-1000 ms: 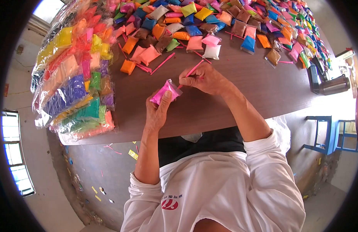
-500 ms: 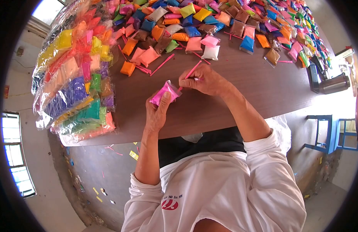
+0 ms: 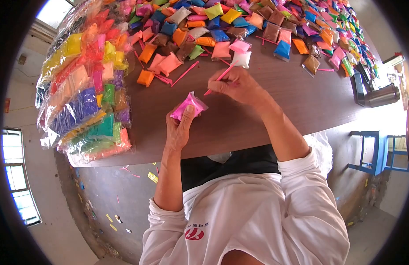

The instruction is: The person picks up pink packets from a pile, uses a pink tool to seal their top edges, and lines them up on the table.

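Observation:
My left hand [image 3: 179, 127] is closed around a small clear packet of bright pink clay-like material [image 3: 181, 107], thumb across its front. The packet's clear top end flares out and points up and right. Just to the right and a little higher, my right hand [image 3: 240, 87] pinches a thin pink plastic stick [image 3: 224, 74]. The stick slants, its lower tip near the packet but apart from it. Both hands are above the brown table [image 3: 239, 115].
Many small coloured packets [image 3: 231, 17] and loose pink sticks [image 3: 185, 73] cover the table's far side. Large clear bags of packets [image 3: 83, 95] are stacked at left. A metal flask [image 3: 382, 96] lies at the right edge, with a blue stool [image 3: 376, 152] below.
My right hand has moved slightly right and down with the stick, whose lower tip has come away from the packet's top. My left hand stays nearly still.

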`<state>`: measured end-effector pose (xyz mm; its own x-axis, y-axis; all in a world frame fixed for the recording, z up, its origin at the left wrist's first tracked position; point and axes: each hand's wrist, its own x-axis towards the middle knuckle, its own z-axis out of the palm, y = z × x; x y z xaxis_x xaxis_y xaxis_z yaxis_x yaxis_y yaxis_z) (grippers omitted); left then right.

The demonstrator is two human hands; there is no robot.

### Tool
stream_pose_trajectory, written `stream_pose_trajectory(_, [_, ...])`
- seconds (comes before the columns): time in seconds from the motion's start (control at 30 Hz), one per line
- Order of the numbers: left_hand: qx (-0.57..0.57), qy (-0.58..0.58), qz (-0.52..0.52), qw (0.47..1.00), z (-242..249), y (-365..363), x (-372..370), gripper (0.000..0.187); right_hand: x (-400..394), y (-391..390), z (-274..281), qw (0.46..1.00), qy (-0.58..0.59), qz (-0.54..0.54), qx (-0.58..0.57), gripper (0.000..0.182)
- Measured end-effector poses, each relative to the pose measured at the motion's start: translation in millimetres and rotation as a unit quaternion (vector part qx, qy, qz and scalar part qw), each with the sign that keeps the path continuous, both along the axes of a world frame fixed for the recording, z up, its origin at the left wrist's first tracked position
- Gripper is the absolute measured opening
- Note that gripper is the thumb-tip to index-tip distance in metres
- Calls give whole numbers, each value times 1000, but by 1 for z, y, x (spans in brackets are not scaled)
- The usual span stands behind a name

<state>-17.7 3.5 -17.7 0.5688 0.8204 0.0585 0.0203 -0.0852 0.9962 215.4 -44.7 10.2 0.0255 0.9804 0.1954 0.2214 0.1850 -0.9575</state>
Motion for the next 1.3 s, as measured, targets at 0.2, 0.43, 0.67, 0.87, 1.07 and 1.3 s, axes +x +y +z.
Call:
stream_pose_trajectory(0.2, [8,-3,3,1000,1,-1,1,47,-9,-4,5,995,76,57,-30,23])
stream_pose_trajectory(0.43, [7,11,0,1000,-2,1,-1,48,-10,0,-4,995,84,62,-6,25])
stream_pose_trajectory(0.67, [8,12,6,1000,-3,0,0,48,-14,-1,4,998,52,38,5,23])
stream_pose_trajectory(0.87, [13,26,8,1000,-2,0,-1,48,-11,1,-8,997,-5,74,6,24])
stream_pose_trajectory(1.07, [-7,-6,6,1000,0,-2,1,45,-12,-1,0,997,15,70,-7,23])
stream_pose_trajectory(1.3, [2,8,4,1000,-4,1,-1,45,-11,0,-6,998,-3,69,-14,23])
